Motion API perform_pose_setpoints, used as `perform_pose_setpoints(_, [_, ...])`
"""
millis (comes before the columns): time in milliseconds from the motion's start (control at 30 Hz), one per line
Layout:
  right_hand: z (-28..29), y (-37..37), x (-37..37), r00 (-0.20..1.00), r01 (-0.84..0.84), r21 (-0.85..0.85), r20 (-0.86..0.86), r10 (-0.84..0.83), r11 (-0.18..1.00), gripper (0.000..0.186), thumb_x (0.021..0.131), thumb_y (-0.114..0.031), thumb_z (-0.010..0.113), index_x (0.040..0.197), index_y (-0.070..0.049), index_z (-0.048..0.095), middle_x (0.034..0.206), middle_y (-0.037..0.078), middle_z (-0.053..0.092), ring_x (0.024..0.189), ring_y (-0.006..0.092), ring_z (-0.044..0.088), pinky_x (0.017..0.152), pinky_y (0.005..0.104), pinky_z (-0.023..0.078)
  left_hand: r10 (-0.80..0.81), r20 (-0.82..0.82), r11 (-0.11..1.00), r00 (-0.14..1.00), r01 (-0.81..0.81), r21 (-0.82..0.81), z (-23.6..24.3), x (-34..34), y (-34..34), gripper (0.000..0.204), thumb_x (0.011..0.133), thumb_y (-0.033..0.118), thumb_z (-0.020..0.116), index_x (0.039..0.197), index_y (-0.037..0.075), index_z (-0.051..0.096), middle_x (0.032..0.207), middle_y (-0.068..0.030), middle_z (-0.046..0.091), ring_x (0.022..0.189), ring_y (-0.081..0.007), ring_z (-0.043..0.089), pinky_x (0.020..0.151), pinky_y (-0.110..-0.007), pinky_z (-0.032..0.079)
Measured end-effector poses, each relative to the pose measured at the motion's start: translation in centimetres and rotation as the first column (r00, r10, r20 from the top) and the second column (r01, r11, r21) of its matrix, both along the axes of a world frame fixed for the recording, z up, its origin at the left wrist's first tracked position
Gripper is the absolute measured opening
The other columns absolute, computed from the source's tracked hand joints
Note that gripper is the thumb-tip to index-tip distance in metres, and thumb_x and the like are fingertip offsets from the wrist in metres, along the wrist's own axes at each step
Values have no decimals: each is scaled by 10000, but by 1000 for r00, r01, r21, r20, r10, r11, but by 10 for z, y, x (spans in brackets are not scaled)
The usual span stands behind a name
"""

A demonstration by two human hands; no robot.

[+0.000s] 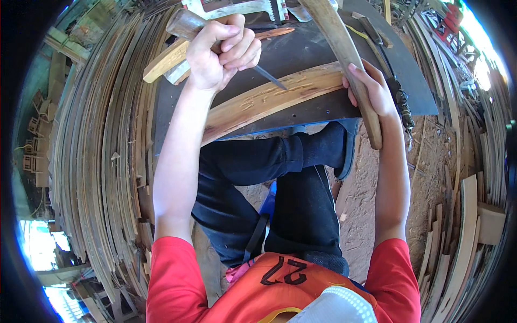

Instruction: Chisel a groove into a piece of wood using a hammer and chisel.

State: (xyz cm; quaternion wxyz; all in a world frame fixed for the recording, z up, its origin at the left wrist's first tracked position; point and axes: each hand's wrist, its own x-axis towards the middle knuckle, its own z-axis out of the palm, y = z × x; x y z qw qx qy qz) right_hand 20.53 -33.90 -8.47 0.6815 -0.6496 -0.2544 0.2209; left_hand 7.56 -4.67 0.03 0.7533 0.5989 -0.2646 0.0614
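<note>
My left hand (222, 54) is wrapped round the wooden handle of a chisel (184, 25), its thick butt sticking out above my fist. The steel blade slants down to the right, and its tip meets the face of a long, slightly curved wooden board (253, 105) with several small cuts along it. In my right hand (372, 89) is a long wooden club (338, 40), gripped near its lower end, over the board's right end. The club's upper end runs out of the picture at the top.
The board lies on a dark, flat work surface (307, 48). Beyond my left hand rest wooden pieces (164, 62), and a saw (237, 8) is at the far edge. Long planks (102, 134) are stacked at left; more timber (467, 210) stands at right.
</note>
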Motion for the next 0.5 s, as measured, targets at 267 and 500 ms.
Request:
perform_pose_setpoints(267, [0, 4, -2, 1000, 27, 17, 1, -27, 999, 401, 985, -350, 638, 1118, 25, 586, 778, 66, 587, 520, 132, 522, 483, 261, 404, -6, -32, 997, 999, 9, 82, 13, -5, -3, 331, 949, 279, 425, 641, 177, 358, 468, 77, 294, 431, -71, 258, 478, -247, 276])
perform_pose_setpoints(500, [1, 2, -2, 1000, 11, 9, 23, -11, 1000, 424, 985, -347, 639, 1169, 32, 587, 797, 64, 590, 535, 126, 526, 490, 258, 411, 52, -349, 977, 936, 26, 214, 41, -10, 8, 382, 983, 328, 550, 708, 69, 492, 467, 35, 400, 417, -95, 420, 458, -277, 389])
